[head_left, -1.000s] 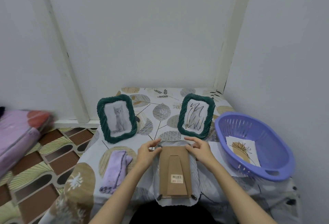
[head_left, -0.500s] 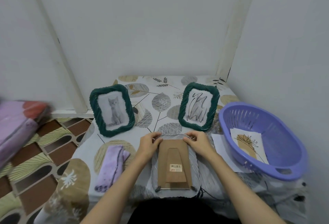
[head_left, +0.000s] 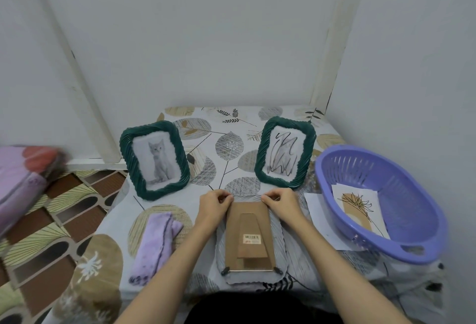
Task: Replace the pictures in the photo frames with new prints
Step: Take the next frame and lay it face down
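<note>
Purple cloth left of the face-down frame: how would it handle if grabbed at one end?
The purple cloth is folded over itself with soft creases, so it would probably droop and unfold rather than lift stiffly. It looks thin, so likely light. Lying flat on the tablecloth, it should drag and bunch when pushed, not roll.

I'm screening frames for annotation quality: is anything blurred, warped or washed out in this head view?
Head view: the pink bundle at the left edge is motion-smeared; wide-angle distortion makes the white wall posts lean; lighting is soft and even, no glare; both hands and the face-down frame are sharp, and the kitten frame is legible.
</note>
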A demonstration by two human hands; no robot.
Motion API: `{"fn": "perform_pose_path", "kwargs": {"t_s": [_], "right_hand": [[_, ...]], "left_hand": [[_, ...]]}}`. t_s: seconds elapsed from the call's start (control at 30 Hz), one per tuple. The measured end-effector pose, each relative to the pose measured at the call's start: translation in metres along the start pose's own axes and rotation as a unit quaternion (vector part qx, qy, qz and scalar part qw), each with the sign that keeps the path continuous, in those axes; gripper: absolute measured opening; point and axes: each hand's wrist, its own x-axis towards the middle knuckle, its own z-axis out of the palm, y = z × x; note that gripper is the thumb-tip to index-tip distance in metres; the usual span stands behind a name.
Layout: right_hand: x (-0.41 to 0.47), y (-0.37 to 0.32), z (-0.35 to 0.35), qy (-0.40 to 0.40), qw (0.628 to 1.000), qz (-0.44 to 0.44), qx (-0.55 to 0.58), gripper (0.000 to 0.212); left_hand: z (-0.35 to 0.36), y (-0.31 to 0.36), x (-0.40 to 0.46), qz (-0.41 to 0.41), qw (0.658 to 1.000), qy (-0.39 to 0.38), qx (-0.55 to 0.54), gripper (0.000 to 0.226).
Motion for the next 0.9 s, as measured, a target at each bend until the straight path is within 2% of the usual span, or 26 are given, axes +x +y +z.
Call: {"fn": "perform_pose_path", "kwargs": {"t_s": [0.2, 0.33, 0.4, 0.6, 0.67, 0.73, 0.8, 0.87, 0.9], "right_hand": [[-0.01, -0.003, -0.009, -0.007, 1.0, 0.007, 0.015, 0.033], [-0.032, 0.004, -0.021, -0.028, 0.998, -0.042, -0.027, 0.021], [-0.044, 0.011, -0.024, -0.039, 0.995, -0.073, -0.055, 0.022], [-0.095, 0.025, -0.036, -0.097, 0.986, -0.115, -0.069, 0.02], [-0.11, 0.029, -0.04, -0.112, 0.984, -0.125, -0.062, 0.019], [-0.121, 0.031, -0.043, -0.133, 0.981, -0.122, -0.072, 0.026], [-0.129, 0.03, -0.044, -0.158, 0.975, -0.114, -0.108, 0.043], [-0.132, 0.029, -0.041, -0.16, 0.969, -0.12, -0.148, 0.063], [-0.132, 0.028, -0.039, -0.15, 0.968, -0.122, -0.159, 0.063]], "left_hand": [[-0.005, -0.001, -0.004, 0.04, 0.999, -0.018, 0.033, 0.028], [-0.019, -0.002, -0.023, 0.092, 0.995, -0.033, 0.031, 0.021], [-0.026, -0.003, -0.036, 0.113, 0.992, -0.048, 0.026, 0.02], [-0.043, -0.009, -0.084, 0.125, 0.979, -0.161, 0.008, 0.02], [-0.046, -0.011, -0.097, 0.116, 0.975, -0.19, 0.006, 0.028], [-0.048, -0.011, -0.107, 0.114, 0.97, -0.216, 0.008, 0.033], [-0.047, -0.011, -0.113, 0.124, 0.966, -0.226, 0.026, 0.038], [-0.046, -0.012, -0.115, 0.14, 0.967, -0.211, 0.039, 0.042], [-0.044, -0.012, -0.116, 0.143, 0.969, -0.199, 0.042, 0.04]]}}
